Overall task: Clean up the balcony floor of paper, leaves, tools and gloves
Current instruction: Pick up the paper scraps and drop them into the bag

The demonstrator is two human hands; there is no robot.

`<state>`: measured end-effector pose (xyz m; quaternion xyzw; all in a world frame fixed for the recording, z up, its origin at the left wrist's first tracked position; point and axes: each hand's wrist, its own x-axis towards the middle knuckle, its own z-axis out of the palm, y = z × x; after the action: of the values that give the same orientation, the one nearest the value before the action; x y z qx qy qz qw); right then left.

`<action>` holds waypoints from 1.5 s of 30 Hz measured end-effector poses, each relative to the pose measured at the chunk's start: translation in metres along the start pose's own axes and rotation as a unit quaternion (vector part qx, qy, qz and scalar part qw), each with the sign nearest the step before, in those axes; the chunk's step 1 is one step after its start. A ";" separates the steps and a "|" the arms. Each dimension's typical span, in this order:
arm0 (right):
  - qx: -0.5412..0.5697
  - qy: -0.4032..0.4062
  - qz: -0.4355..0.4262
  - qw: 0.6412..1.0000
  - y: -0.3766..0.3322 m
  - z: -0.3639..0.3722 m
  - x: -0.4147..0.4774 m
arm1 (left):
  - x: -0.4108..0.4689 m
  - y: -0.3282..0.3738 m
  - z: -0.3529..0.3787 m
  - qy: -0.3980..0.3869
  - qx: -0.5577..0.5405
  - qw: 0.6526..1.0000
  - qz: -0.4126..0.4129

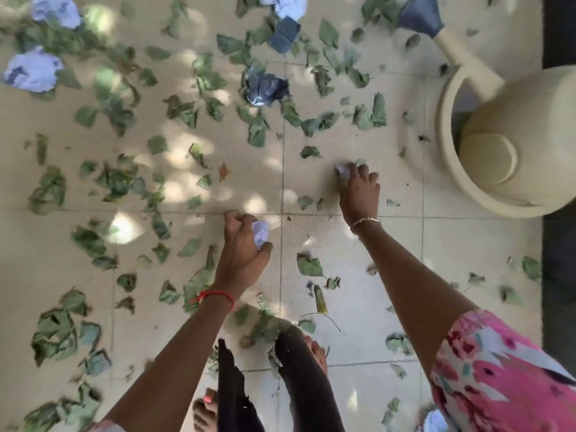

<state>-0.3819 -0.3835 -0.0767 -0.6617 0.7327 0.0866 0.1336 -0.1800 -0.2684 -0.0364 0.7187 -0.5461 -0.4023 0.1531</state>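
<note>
My left hand (pixel 241 244) grips a small crumpled white paper ball (pixel 260 235) just above the tiled floor at centre. Further right, my right hand (pixel 360 191) pinches another crumpled white paper (pixel 342 171) low over the floor. Green leaves (pixel 115 179) lie scattered all over the beige tiles. More crumpled papers lie at the far left (pixel 31 73), top left (pixel 56 9) and top centre (pixel 288 4). A dark crumpled ball (pixel 265 88) and a dark blue-grey piece (pixel 284 34) lie at the top middle.
A cream swing-lid bin (pixel 511 141) stands at the right, its lid tipped. Behind it lies a cream handle with a dark blue head (pixel 424 14). A dark strip (pixel 558 260) borders the right edge. My bare feet (pixel 314 353) stand at the bottom; another white paper (pixel 434 420) lies near them.
</note>
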 end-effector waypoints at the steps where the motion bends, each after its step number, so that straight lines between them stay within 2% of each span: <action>1: -0.012 0.003 -0.018 1.000 0.001 0.003 -0.005 | 0.001 -0.002 0.003 -0.004 0.005 1.000 0.004; 4: -0.052 0.044 -0.076 0.995 0.000 0.004 -0.027 | -0.001 0.001 0.009 -0.025 0.021 0.999 0.004; 6: -0.034 0.074 -0.059 0.995 0.000 -0.003 -0.047 | -0.007 0.011 0.007 -0.043 0.021 0.999 -0.007; 9: 0.108 0.023 -0.008 0.994 -0.011 -0.018 -0.086 | -0.025 0.034 -0.002 -0.072 -0.056 0.994 -0.053; 11: 0.217 0.015 0.012 0.976 -0.024 -0.034 -0.116 | -0.041 0.054 -0.010 -0.073 -0.091 0.990 -0.076; 15: 0.392 -0.038 0.054 0.918 -0.051 -0.070 -0.182 | -0.078 0.090 -0.029 -0.076 -0.081 0.989 -0.097; 18: 0.471 -0.035 0.145 0.869 -0.065 -0.108 -0.228 | -0.105 0.116 -0.046 -0.070 -0.103 0.986 -0.111; 22: 0.554 -0.051 0.253 0.791 -0.074 -0.158 -0.265 | -0.133 0.139 -0.067 -0.085 -0.192 0.969 -0.131; 24: 0.591 -0.076 0.266 0.757 -0.071 -0.188 -0.276 | -0.140 0.149 -0.077 -0.090 -0.218 0.960 -0.149; 26: 0.609 -0.124 0.253 0.742 -0.068 -0.214 -0.285 | -0.142 0.158 -0.084 -0.084 -0.225 0.957 -0.163; 29: 0.649 -0.159 0.234 0.706 -0.062 -0.233 -0.300 | -0.146 0.171 -0.089 -0.072 -0.189 0.967 -0.155; 31: 0.668 -0.150 0.260 0.681 -0.047 -0.232 -0.314 | -0.158 0.182 -0.086 -0.097 -0.151 0.977 -0.115; 33: 0.686 -0.106 0.329 0.640 -0.021 -0.224 -0.330 | -0.174 0.190 -0.075 -0.147 -0.107 0.980 -0.082; 35: 0.661 -0.071 0.424 0.615 0.015 -0.206 -0.348 | -0.193 0.194 -0.060 -0.187 -0.057 0.980 -0.042; 37: 0.617 -0.066 0.491 0.611 0.049 -0.177 -0.369 | -0.211 0.190 -0.041 -0.218 -0.040 0.975 -0.017; 40: 0.535 -0.091 0.558 0.628 0.096 -0.125 -0.399 | -0.229 0.182 -0.006 -0.269 -0.024 0.962 -0.046; 45: 0.431 -0.144 0.570 0.685 0.162 -0.047 -0.421 | -0.229 0.153 0.053 -0.323 0.016 0.944 -0.070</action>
<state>-0.5096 0.0187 0.0906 0.0343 0.8969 -0.0846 0.4326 -0.3393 -0.1035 0.1256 0.5887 -0.5208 -0.6141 -0.0716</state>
